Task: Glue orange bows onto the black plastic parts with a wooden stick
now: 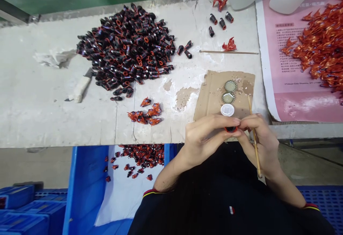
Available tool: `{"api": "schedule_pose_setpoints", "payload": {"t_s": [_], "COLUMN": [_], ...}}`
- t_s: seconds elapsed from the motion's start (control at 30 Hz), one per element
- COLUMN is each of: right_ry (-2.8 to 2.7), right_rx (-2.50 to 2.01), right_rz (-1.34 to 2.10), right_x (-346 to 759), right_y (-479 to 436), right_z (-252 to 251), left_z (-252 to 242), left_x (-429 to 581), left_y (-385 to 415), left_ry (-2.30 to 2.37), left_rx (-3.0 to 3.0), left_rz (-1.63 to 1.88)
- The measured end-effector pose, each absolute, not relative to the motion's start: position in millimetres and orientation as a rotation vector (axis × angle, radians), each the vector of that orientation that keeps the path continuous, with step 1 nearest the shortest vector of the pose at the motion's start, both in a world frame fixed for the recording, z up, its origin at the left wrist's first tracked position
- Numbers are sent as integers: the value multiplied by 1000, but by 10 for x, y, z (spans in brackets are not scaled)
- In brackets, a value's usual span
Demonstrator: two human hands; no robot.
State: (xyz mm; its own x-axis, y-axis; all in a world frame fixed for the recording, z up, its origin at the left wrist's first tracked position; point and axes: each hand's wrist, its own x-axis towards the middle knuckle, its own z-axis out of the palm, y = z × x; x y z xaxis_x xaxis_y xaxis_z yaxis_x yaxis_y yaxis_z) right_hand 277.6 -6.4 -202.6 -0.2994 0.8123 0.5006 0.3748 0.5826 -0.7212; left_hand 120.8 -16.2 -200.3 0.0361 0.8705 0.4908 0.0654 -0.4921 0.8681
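Note:
Between the fingertips of both hands is a small black and red piece, mostly covered by the fingers. My left hand pinches it from the left, and my right hand grips it from the right. A thin wooden stick also rests in my right hand, slanting down across the fingers. Just beyond the hands, a cardboard sheet carries two bottle caps and a round white lid. A small cluster of orange-red pieces lies left of my left hand.
A big heap of black pieces with red ends covers the table's middle. Orange pieces pile up on a pink printed sheet at right. Another stick lies behind the cardboard. Below the table edge, a blue crate holds red-black pieces.

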Motion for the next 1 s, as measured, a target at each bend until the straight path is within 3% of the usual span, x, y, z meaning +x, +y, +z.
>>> {"api": "schedule_pose_setpoints", "payload": {"t_s": [1.0], "right_ry": [-1947], "right_rx": [-759], "right_rz": [421], "right_x": [2666], "right_y": [-27], "right_z": [-1940], "left_z": [-2106], "left_x": [1300], "left_y": [-115], "left_ry": [683], "left_rx": [1132], "left_rz": [1497]}}
